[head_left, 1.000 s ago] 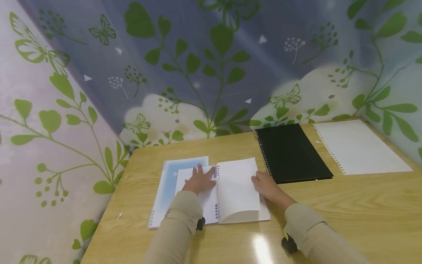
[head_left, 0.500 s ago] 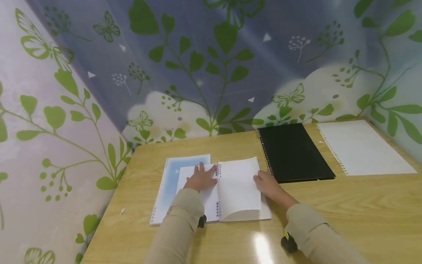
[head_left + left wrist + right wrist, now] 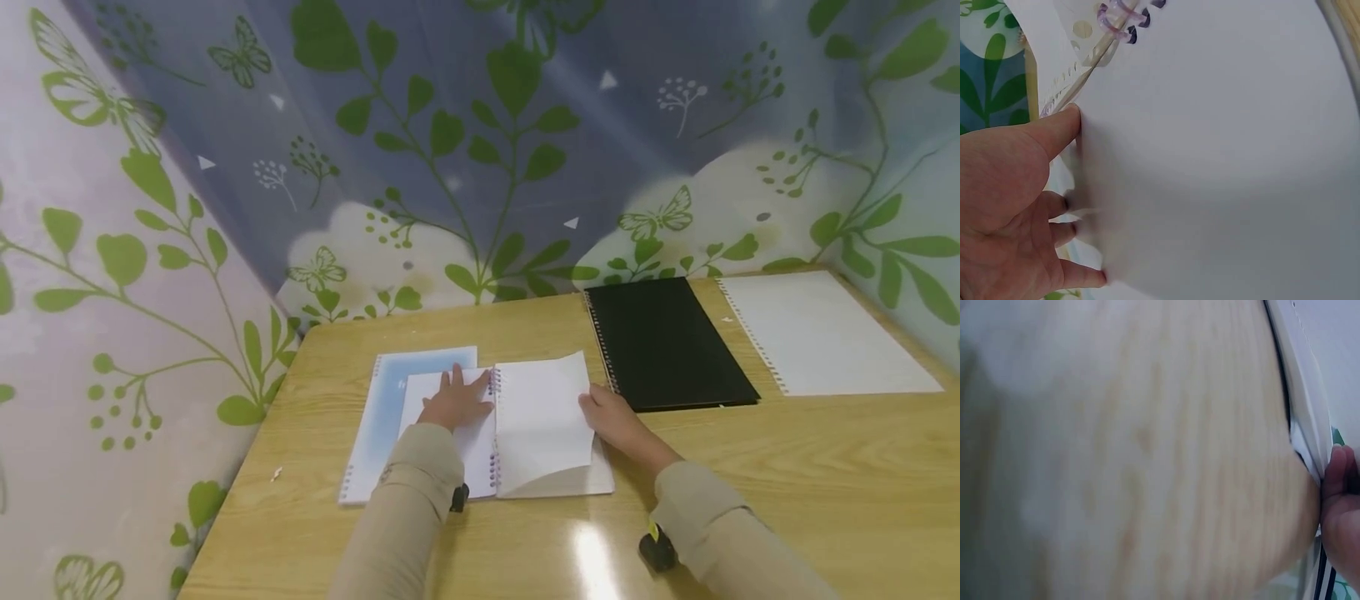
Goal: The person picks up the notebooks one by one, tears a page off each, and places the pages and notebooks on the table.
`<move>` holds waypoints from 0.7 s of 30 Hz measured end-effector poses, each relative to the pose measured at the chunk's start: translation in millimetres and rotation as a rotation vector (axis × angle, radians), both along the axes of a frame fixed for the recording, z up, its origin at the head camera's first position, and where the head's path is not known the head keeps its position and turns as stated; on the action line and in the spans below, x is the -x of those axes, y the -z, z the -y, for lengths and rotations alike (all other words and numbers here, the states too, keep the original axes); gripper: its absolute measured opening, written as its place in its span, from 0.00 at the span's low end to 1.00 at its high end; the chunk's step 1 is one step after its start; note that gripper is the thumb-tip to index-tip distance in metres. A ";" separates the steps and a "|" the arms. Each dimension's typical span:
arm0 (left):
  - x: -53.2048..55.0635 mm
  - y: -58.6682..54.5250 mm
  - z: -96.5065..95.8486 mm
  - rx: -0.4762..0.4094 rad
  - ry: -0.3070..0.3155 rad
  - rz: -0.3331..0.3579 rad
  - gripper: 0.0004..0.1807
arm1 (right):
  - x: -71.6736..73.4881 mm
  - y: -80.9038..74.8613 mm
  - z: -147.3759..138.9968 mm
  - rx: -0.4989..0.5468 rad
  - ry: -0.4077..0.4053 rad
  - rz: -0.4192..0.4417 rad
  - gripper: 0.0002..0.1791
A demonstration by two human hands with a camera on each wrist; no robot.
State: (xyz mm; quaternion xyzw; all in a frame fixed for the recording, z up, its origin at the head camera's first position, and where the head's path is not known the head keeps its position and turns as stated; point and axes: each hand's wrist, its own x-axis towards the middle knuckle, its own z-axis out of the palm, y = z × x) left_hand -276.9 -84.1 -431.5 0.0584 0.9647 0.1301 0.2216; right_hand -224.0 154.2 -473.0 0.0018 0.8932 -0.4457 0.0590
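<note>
A spiral notebook [image 3: 472,458] with purple plastic rings lies open on the wooden table, its left side overlapping a sheet or cover with a blue print [image 3: 390,400]. Fingers spread, my left hand [image 3: 453,406] presses on the left page beside the rings; in the left wrist view the same hand [image 3: 1016,200] has its fingertips on the white page [image 3: 1222,137]. My right hand [image 3: 611,414] pinches the right edge of a white page [image 3: 543,412], whose lower part lifts and curves above the pages below. In the right wrist view, thumb and fingers of this hand [image 3: 1341,506] meet at the paper's edge.
To the right of the notebook lies a black spiral-bound book [image 3: 671,346]. Farther right is a white sheet [image 3: 825,333] with a torn perforated edge. Small paper scraps [image 3: 277,474] dot the table [image 3: 300,533]. Patterned fabric [image 3: 420,167] hangs behind.
The pinched page's lower right corner has risen slightly and its surface has begun to bend. My left hand stays in place on the left page; the view has shifted a little.
</note>
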 end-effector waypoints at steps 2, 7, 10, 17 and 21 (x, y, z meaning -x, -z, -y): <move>-1.2 -1.7 -0.3 -0.008 0.001 0.005 0.33 | 0.1 -1.3 -0.6 0.002 -0.004 0.007 0.14; -2.7 -4.1 0.6 -0.009 -0.006 -0.019 0.32 | 3.2 -8.7 -3.1 0.030 -0.026 0.019 0.23; -2.9 -3.4 0.0 -0.014 -0.010 -0.025 0.32 | -1.9 -14.7 -6.9 0.047 -0.017 0.057 0.36; -4.5 -3.5 -1.3 -0.042 -0.012 -0.013 0.32 | -39.2 -28.0 -0.9 -0.093 -0.030 0.076 0.24; -5.3 -5.2 -0.6 -0.031 0.001 -0.018 0.32 | -60.9 -31.6 9.3 -0.230 -0.005 -0.066 0.19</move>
